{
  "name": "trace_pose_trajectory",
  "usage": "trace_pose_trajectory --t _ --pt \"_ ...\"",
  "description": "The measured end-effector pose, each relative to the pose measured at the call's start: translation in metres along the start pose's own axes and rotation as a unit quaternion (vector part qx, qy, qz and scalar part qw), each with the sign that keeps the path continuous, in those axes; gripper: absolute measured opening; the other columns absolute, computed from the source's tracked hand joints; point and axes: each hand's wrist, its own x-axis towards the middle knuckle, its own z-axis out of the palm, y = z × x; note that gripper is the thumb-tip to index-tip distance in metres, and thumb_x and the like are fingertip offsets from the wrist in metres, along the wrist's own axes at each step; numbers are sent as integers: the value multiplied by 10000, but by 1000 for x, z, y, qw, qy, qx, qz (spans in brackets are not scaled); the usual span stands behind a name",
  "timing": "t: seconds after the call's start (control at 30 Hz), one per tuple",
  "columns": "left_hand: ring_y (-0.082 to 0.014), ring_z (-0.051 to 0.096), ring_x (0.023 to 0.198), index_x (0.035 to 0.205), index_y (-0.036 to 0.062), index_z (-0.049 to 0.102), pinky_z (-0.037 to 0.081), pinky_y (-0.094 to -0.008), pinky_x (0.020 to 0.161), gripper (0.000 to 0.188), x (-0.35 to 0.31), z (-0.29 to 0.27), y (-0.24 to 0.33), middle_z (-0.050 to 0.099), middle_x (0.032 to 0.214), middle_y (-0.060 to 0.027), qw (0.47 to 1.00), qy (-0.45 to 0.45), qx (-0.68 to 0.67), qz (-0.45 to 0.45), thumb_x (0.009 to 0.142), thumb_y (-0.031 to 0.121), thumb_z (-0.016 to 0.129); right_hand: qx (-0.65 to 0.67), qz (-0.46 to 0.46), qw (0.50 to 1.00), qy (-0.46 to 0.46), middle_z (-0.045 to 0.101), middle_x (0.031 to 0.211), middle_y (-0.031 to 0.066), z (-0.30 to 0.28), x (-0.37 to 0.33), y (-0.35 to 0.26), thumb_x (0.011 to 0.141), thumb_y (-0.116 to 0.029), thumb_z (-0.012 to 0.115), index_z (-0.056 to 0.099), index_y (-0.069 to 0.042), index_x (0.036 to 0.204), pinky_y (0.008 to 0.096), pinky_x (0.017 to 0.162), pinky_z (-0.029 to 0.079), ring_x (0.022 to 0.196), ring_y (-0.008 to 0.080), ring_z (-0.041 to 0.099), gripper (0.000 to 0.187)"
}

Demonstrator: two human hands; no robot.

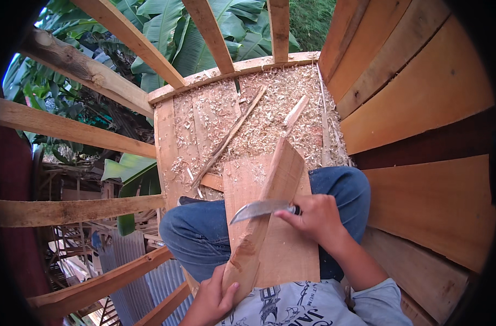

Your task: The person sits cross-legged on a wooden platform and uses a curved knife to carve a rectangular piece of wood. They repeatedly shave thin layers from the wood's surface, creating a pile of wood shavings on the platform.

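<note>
Your right hand (316, 217) clamps the knife (259, 209), blade across the wood slat (267, 209). Left hand (212, 299) grips its near end, steadying it against the board (291, 255) on your lap.

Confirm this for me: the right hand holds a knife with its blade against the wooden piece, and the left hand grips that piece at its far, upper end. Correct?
Not quite. The head view shows the left hand gripping the wooden piece at its near, lower end, close to the body. The rest stands: the right hand holds the knife with its blade against the piece.

Shaving-strewn plank floor (177, 136), 2 sticks (229, 136)
</note>
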Motion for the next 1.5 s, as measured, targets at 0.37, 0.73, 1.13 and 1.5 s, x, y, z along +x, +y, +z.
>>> trace_pose_trajectory --t 0.37,0.73,1.13,1.5 --pt "-397 661 974 1295 -22 411 497 -404 842 445 3 -4 7 648 1023 -280 999 -31 19 -29 902 132 552 66 158 982 79 605 601 213 3 46 39 842 -656 562 695 8 746 458 570 486 622 380 640 684" --pt "-487 592 986 1241 10 481 491 -443 803 395 -4 -4 14 611 1006 -295 996 -14 35 75 879 131 580 120 200 968 91 557 558 198 -28 25 33 903 -466 616 657 26 815 417 514 421 551 380 585 501" --pt "-472 611 999 1282 -17 475 498 -437 816 438 8 -3 17 629 1032 -306 998 -16 55 39 895 157 585 27 30 996 77 574 544 136 -8 11 34 885 -512 610 619 -43 677 427 494 476 537 337 617 513" --pt "-484 605 994 1284 -6 473 502 -445 812 420 7 -3 18 635 1012 -301 998 -8 56 42 905 151 565 110 128 985 38 617 610 155 -14 28 42 885 -479 625 667 -46 765 408 498 485 555 333 631 452"
